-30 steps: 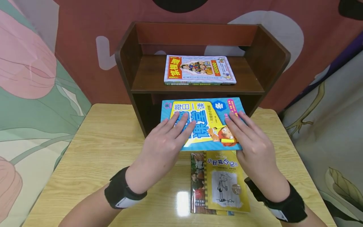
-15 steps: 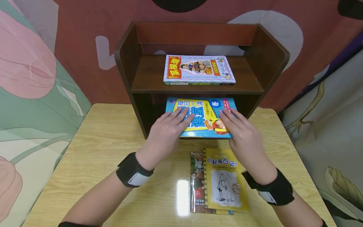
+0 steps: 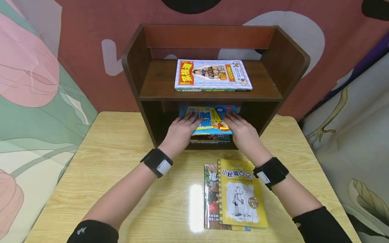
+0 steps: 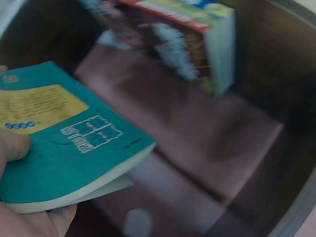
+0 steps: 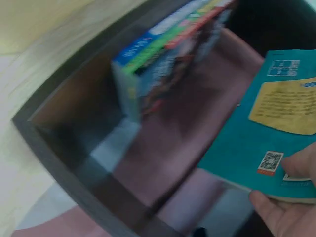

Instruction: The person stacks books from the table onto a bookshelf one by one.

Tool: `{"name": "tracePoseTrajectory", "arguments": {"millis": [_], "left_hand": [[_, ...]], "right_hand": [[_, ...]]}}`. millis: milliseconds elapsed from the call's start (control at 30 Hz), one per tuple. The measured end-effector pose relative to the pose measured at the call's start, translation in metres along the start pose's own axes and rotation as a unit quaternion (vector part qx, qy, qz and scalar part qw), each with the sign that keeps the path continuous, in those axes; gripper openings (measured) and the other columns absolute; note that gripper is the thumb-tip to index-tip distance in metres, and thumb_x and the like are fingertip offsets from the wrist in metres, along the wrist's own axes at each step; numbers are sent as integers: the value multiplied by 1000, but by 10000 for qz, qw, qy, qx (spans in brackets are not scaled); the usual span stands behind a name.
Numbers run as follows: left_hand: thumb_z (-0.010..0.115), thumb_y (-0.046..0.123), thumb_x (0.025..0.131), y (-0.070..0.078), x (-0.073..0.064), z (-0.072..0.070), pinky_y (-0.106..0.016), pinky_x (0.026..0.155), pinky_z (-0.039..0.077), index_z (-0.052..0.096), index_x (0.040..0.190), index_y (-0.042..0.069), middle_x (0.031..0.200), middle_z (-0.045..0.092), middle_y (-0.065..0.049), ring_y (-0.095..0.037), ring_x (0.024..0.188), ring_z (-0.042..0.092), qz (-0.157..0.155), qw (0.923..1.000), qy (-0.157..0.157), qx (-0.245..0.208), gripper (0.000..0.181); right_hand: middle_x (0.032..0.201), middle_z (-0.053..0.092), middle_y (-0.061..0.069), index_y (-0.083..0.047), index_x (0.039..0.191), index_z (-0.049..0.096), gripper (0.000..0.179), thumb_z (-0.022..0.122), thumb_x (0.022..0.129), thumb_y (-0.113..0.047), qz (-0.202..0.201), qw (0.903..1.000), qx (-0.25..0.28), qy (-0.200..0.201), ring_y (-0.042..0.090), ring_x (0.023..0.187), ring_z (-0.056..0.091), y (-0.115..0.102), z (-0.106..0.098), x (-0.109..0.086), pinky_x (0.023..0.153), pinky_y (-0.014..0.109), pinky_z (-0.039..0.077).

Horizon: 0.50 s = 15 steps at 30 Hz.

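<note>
A blue book (image 3: 209,125) with a yellow panel on its cover is partly inside the lower compartment of the brown bookshelf (image 3: 209,98). My left hand (image 3: 180,131) grips its left side, fingers on the cover. On its right side my right hand (image 3: 243,133) does the same. The wrist views show the teal back cover (image 4: 98,148), with each thumb pressed against it; the right wrist view also shows this back cover (image 5: 247,148). Below the blue book, apart from it, lies a small stack of books (image 3: 211,138) on the compartment floor.
A white book with a red title panel (image 3: 212,75) lies on top of others on the upper shelf. A yellow book (image 3: 243,195) overlaps a darker book (image 3: 211,202) on the wooden table (image 3: 121,168), in front of the bookshelf. Patterned cloth (image 3: 82,67) hangs behind.
Both hands have moved forward with the blue book, from in front of the bookshelf into its lower compartment. The stack beneath has come into sight. Books on the table stay put.
</note>
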<state>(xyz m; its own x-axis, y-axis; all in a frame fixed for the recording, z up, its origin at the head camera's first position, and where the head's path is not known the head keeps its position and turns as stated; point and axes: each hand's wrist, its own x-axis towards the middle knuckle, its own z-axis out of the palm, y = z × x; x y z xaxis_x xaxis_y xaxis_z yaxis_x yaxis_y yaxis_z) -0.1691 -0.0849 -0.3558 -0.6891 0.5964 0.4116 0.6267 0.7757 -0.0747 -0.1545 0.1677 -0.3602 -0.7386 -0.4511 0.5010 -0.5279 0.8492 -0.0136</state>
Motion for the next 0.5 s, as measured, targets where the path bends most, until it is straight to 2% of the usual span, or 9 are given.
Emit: {"name": "tracePoseTrajectory", "arguments": {"millis": [167,367,500], "left_hand": [[55,-1,93,-8,7,26,-44,102,44,49,140,19,145,46,-7,-25,134,42,-204,9986,-461,145,51],[59,-6,88,-16,15,55,-45,110,35,39,145,22,152,35,-6,-25,142,29,-451,9925,-1134,97,67],[62,-5,86,-24,16,72,-45,110,34,36,147,23,153,33,-6,-26,143,26,-496,9904,-1278,169,71]], "right_hand": [[139,51,12,-7,134,54,49,53,88,10,14,9988,-99,-474,30,130,47,17,31,6,101,42,45],[147,42,11,-10,138,49,54,52,89,10,251,9942,-240,-1016,31,136,38,30,59,8,104,44,41],[149,39,11,-11,140,47,57,52,88,12,247,9919,-257,-1219,31,138,35,33,72,13,106,45,39]]}}
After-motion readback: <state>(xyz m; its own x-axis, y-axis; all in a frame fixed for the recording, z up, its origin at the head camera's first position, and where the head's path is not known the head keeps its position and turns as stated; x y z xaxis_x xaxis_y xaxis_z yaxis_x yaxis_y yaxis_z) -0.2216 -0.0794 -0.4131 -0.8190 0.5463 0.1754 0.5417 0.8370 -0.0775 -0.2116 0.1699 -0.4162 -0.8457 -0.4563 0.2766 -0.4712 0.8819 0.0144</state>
